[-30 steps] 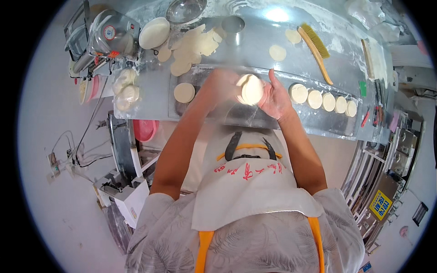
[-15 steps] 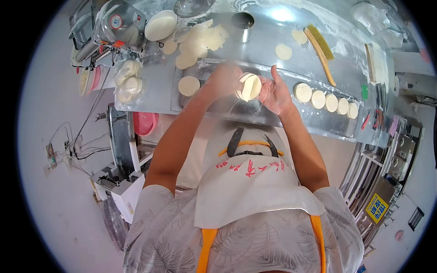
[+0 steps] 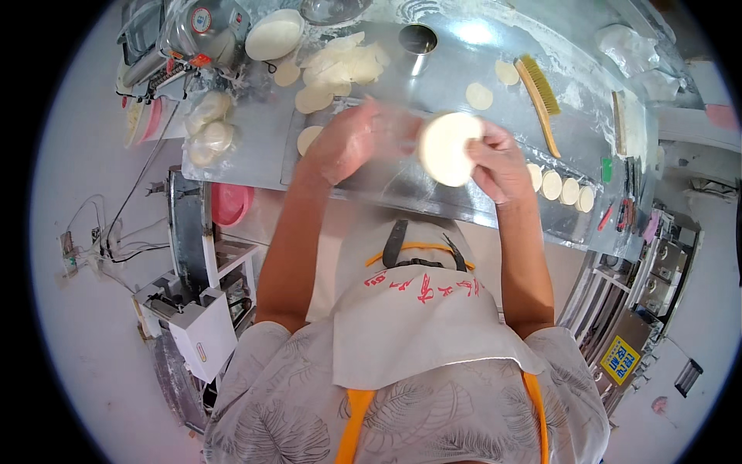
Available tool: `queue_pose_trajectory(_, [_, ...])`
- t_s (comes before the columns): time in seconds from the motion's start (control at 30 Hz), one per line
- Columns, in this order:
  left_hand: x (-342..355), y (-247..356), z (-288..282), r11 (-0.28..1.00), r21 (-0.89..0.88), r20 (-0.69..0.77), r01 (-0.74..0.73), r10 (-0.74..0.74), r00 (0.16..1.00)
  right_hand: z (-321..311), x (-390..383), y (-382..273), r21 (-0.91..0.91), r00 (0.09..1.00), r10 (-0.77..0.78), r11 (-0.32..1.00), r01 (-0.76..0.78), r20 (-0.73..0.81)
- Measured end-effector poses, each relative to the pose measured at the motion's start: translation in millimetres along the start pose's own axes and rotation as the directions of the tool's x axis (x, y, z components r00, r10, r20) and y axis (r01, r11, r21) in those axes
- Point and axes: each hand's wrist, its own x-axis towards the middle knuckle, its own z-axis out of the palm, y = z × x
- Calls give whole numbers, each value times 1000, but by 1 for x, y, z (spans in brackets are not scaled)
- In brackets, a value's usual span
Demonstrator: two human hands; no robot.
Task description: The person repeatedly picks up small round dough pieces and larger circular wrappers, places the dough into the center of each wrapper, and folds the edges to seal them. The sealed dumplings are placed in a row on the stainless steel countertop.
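Note:
My right hand (image 3: 498,164) is closed on a pale round dough wrapper (image 3: 448,151), thumb over its face, held up above the table's near side. Whether more wrappers lie behind it I cannot tell. To its left is my left hand (image 3: 348,147), its fingers smeared by motion. Partly behind that hand, a dough round (image 3: 308,139) lies on the metal sheet. Right of my right hand runs a row of small stacks of dough rounds (image 3: 551,185), the nearest partly hidden by the hand.
A wooden-handled brush (image 3: 539,93) lies at the right, with a loose dough round (image 3: 479,96) beside it. Farther back stand a metal cup (image 3: 418,51) and a heap of flat dough pieces (image 3: 348,66). Bagged dough (image 3: 211,135) and a metal machine (image 3: 202,35) occupy the left.
The stack of dough rounds was between both hands; now my right hand grips a round with its face turned up toward view. My left hand has moved left, away from it.

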Motion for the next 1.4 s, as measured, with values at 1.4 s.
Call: queue_pose_trajectory(1.4, [46,-112,-6,757,-650,64,62,-26,998,6,27,2,-808,950,1,526,-265,-311])
